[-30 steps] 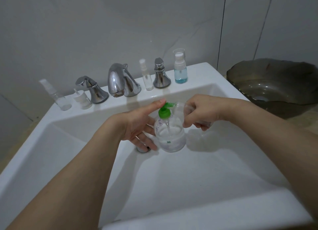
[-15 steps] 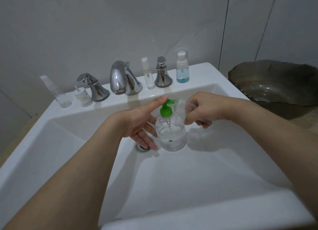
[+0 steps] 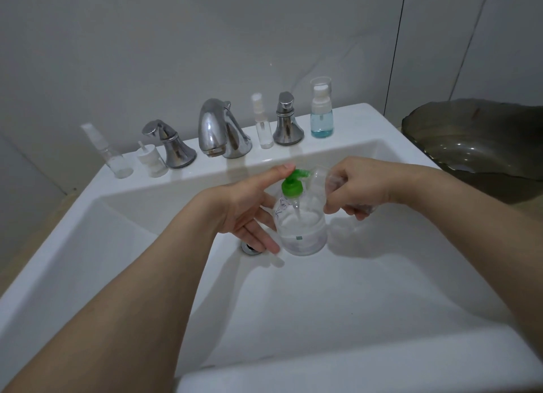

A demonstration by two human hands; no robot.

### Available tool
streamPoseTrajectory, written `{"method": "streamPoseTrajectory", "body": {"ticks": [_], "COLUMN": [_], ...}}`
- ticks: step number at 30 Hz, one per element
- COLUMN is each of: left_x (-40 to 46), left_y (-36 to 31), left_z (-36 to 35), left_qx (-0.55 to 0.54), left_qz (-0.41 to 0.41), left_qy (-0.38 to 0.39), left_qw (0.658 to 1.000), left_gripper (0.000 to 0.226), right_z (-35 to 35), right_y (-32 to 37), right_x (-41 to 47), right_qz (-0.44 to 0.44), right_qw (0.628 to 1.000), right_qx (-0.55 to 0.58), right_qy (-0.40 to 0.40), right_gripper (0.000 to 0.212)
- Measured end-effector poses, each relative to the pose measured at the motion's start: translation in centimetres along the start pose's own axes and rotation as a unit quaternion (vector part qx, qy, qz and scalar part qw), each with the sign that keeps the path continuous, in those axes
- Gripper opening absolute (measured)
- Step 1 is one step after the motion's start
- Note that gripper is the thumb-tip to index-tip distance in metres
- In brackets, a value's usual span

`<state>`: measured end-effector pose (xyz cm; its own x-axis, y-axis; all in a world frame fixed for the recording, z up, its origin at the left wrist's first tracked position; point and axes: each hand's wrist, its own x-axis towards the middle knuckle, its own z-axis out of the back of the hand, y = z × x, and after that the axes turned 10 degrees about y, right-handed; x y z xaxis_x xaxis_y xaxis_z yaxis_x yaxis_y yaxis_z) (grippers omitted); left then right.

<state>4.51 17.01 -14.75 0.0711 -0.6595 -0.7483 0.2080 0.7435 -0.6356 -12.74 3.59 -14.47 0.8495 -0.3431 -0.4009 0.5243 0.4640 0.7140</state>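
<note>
Over the white sink [image 3: 382, 290], my left hand [image 3: 244, 207] holds a clear pump bottle [image 3: 302, 231] with liquid in its lower part. The thumb lies on the bottle's green pump head [image 3: 292, 185] and the fingers reach along its left side. My right hand [image 3: 358, 184] grips a small clear container [image 3: 318, 178], tilted with its mouth at the green nozzle. Most of that container is hidden inside the fist.
A chrome faucet [image 3: 219, 128] and two handles [image 3: 170, 146] [image 3: 287, 122] stand on the back ledge. With them are a blue-liquid bottle [image 3: 321, 113], a slim spray bottle [image 3: 260, 122], a clear spray bottle [image 3: 110, 154] and a white pump cap [image 3: 150, 160]. A dark glass bowl [image 3: 482, 146] sits at the right. The drain [image 3: 249, 248] lies under my left fingers.
</note>
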Motion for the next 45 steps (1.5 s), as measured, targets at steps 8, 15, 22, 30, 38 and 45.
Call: {"method": "streamPoseTrajectory", "body": {"ticks": [8, 15, 22, 30, 38, 45], "left_x": [0.19, 0.22, 0.21, 0.59, 0.62, 0.32], "left_y": [0.12, -0.17, -0.31, -0.23, -0.12, -0.37], "left_z": [-0.03, -0.12, -0.46, -0.33, -0.13, -0.57], "left_qx": [0.005, 0.004, 0.012, 0.024, 0.009, 0.016], "left_qz": [-0.013, -0.003, 0.000, -0.010, -0.025, -0.019], "left_qy": [-0.023, -0.018, -0.016, -0.055, -0.055, -0.062], "left_qw": [1.000, 1.000, 1.000, 0.998, 0.998, 0.998], "left_gripper": [0.107, 0.129, 0.131, 0.099, 0.108, 0.114], "right_z": [0.02, 0.06, 0.09, 0.00, -0.01, 0.11], "right_y": [0.17, 0.14, 0.10, -0.03, 0.10, 0.26], "right_x": [-0.08, 0.01, -0.08, -0.16, -0.07, -0.12], "right_qz": [0.001, 0.019, 0.014, -0.015, -0.014, 0.000], "right_qw": [1.000, 0.998, 0.999, 1.000, 1.000, 0.999], "right_qx": [-0.007, -0.004, 0.000, 0.000, -0.006, -0.005], "right_qy": [-0.004, -0.052, -0.049, -0.010, -0.013, -0.042], "right_gripper": [0.024, 0.017, 0.017, 0.019, 0.022, 0.018]}}
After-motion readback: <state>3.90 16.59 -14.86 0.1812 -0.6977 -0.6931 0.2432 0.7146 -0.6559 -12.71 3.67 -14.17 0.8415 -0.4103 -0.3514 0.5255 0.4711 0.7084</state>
